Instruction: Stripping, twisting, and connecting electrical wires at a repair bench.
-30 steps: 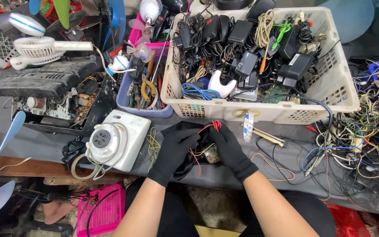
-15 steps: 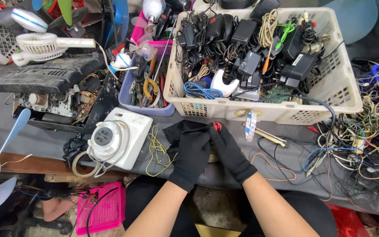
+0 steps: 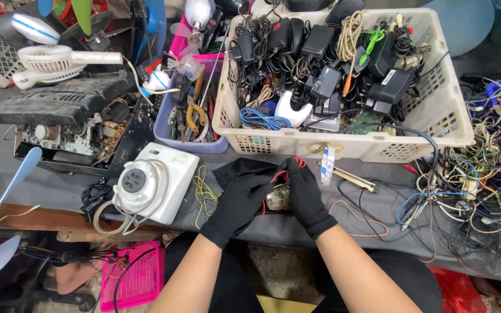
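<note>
Both of my hands wear black gloves and meet at the front of the grey workbench (image 3: 59, 179). My left hand (image 3: 242, 200) and my right hand (image 3: 307, 194) grip a small part with red wires (image 3: 279, 177) between the fingertips. A small greyish piece (image 3: 278, 199) lies just under the hands. A black cloth (image 3: 236, 169) lies under my left hand. Most of the held part is hidden by the fingers.
A cream basket (image 3: 372, 148) of black adapters and cables stands right behind the hands. A white instant camera (image 3: 155, 182) lies to the left, with yellow wires (image 3: 204, 188) beside it. A blue tool tub (image 3: 189, 133), an opened black device (image 3: 71, 124) and a wire tangle (image 3: 482, 168) surround them.
My left hand has drawn back from the bench and come up beside the right. Both hands now pinch the red-wired part together.
</note>
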